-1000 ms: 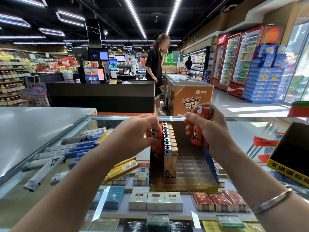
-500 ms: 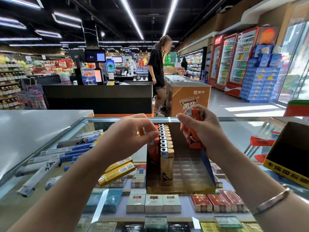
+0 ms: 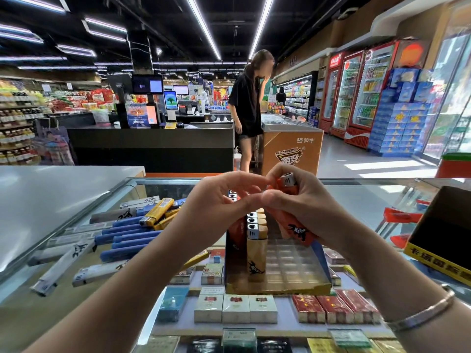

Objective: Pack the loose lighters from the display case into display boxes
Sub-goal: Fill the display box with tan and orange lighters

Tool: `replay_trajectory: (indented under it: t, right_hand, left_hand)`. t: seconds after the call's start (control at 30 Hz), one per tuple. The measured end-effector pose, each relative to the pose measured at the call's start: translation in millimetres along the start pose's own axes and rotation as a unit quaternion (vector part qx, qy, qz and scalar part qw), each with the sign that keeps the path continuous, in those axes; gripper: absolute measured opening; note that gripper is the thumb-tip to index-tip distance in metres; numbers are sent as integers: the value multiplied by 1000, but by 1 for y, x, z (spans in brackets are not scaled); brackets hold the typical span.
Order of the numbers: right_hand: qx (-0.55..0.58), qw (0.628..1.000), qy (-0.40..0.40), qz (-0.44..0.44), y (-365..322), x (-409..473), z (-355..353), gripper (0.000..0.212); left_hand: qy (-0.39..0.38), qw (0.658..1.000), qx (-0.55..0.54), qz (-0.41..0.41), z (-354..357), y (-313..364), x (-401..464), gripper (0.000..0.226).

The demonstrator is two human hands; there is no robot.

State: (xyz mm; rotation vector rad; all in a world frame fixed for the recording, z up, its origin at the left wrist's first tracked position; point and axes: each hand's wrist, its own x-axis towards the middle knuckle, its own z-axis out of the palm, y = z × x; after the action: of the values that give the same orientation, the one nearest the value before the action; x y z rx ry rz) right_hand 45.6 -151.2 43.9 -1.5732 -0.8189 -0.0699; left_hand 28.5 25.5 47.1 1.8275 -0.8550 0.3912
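Standing at the lower centre of the frame on the glass top of the display case (image 3: 178, 186), the display box (image 3: 280, 289) has a low front lip and a taller wall on its right. Its left columns hold upright lighters, with a yellow lighter (image 3: 256, 253) at the front of one row; the right part of its gridded floor is bare, leaving open room there. Loose lighters (image 3: 132, 240), blue, white and yellow, lie scattered on the glass at left centre, well apart from the box's left side. A black and yellow box (image 3: 443, 240) sits at the right edge. Cigarette packs (image 3: 235, 308) show beneath the glass along the bottom.

Above the box, at frame centre, the right hand (image 3: 303, 207) clenches a bunch of orange lighters (image 3: 290, 192), fingers curled round them, their metal tops upward. The left hand (image 3: 219, 207) reaches across, its fingertips pinching at the top of that bunch, touching the right thumb.
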Motion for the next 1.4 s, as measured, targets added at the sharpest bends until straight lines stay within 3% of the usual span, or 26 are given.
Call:
replay_trajectory:
  t: [0.2,0.33,0.47,0.67,0.87,1.4]
  right_hand:
    - [17,1000,25,1,0,0,6,27]
    - [47,993,104,16,-1,1,3,27]
    - [43,988,147,29,2,2,-2,31]
    - [46,986,154,41,3,3,-2,34]
    - [43,986,154,45,3,3,-2,33]
    - [39,984,167,51,7,5,-2,38]
  left_hand:
    - [8,997,-72,11,-5,6,0,19]
    - [110,986,-121,27,-25,10,3,17]
    - [159,985,-65,29,-48,10,3,17]
    - [87,996,22,-11,-59,10,2,23]
    - [-68,994,67,-60,-50,6,2,25]
    - [-156,954,252,-49,-35,5,-3,24]
